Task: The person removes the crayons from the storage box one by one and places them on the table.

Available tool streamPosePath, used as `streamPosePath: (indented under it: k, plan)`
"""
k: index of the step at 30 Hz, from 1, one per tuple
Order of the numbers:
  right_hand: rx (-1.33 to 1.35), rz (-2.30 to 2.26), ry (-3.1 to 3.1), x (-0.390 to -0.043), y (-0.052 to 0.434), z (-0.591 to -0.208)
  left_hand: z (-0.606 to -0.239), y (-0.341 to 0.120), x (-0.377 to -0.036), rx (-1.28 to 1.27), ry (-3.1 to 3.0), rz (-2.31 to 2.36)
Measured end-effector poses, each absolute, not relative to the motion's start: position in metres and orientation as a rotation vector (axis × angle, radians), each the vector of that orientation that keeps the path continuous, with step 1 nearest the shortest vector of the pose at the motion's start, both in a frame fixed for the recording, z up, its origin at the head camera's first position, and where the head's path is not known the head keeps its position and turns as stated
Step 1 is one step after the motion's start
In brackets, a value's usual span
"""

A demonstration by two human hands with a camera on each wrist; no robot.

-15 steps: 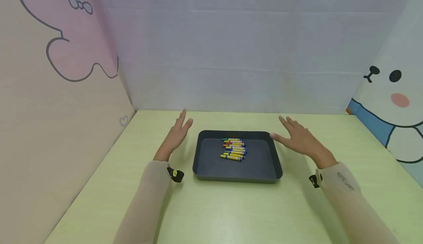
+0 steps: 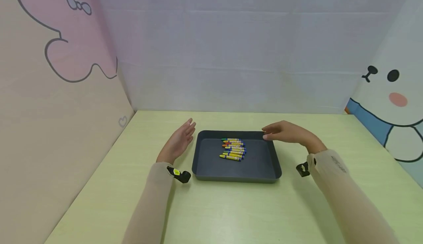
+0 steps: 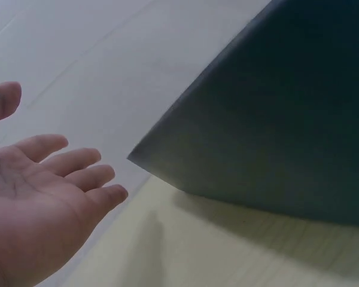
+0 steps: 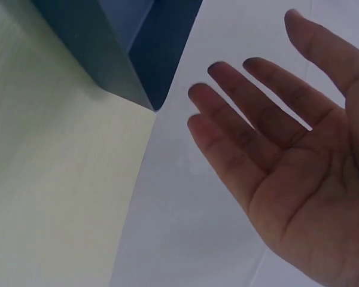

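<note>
A dark grey tray (image 2: 208,168) sits on the table, with several crayons (image 2: 234,149) in yellow wrappers lying in a loose stack at its middle. My left hand (image 2: 178,141) is held beside the tray's left wall, palm turned toward it and fingers extended. The left wrist view shows that hand (image 3: 54,197) apart from the tray's side wall (image 3: 269,137). Over the tray's far right corner, my right hand (image 2: 287,132) reaches in with its fingers pointing left. In the right wrist view, this hand (image 4: 293,149) has spread fingers and nothing in it, a gap away from the tray corner (image 4: 131,78).
The pale wooden table (image 2: 231,211) runs back to a light cloth wall (image 2: 238,60). Side panels with cartoon figures stand left (image 2: 79,46) and right (image 2: 400,126). Each sleeve cuff carries a small black camera, one left (image 2: 183,177) and one right (image 2: 302,169).
My right hand has moved left and bent at the wrist, from beside the tray to over its far right corner. My left hand has turned its palm more toward the tray and come slightly closer.
</note>
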State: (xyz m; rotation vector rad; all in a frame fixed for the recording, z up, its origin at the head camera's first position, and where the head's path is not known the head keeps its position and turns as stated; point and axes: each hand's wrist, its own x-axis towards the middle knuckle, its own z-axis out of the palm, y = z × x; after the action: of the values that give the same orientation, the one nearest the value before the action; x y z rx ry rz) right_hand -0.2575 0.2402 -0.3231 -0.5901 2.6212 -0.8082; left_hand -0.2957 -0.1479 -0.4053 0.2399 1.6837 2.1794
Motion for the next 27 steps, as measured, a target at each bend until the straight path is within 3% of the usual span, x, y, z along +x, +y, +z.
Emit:
streamPosePath:
  k: [9,27]
  plan:
    - [-0.639,-0.792,2.455,-0.275,0.226,-0.330,-0.425,-0.145,-0.300,0.259,1.342,2.293]
    - [-0.659,-0.836,2.261,-0.295,0.190,-0.346,-0.445,-0.141,-0.303,0.247,1.596,2.151]
